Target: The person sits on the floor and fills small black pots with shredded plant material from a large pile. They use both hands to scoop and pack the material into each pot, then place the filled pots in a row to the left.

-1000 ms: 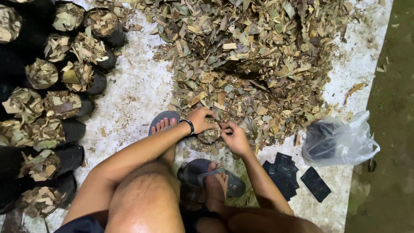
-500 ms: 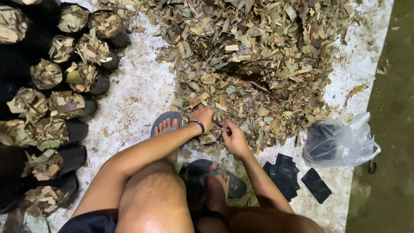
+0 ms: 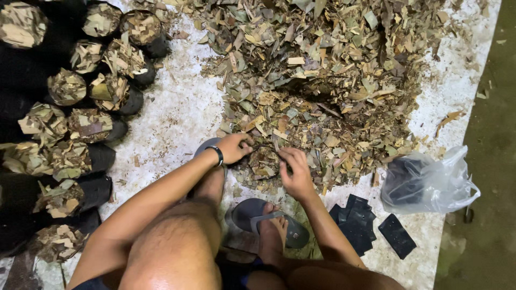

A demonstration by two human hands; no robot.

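A small black bag point(image 3: 264, 161), filled with dry leaf bits, sits at the near edge of a big pile of chopped dry leaves point(image 3: 328, 80). My left hand point(image 3: 234, 147), with a dark band at the wrist, grips the bag's rim on its left side. My right hand point(image 3: 294, 171) grips the rim on the right. My knees and feet in grey sandals point(image 3: 269, 221) show below.
Several filled black bags point(image 3: 86, 126) lie stacked at the left. A clear plastic bag holding black bags point(image 3: 427, 182) lies at the right, with flat empty black bags point(image 3: 371, 225) beside it. The floor is pale concrete point(image 3: 172, 118); a dark strip runs along the right edge.
Both hands stay at the bag at the pile's edge; the bag's rim now shows more clearly between them, and the camera view has shifted slightly.
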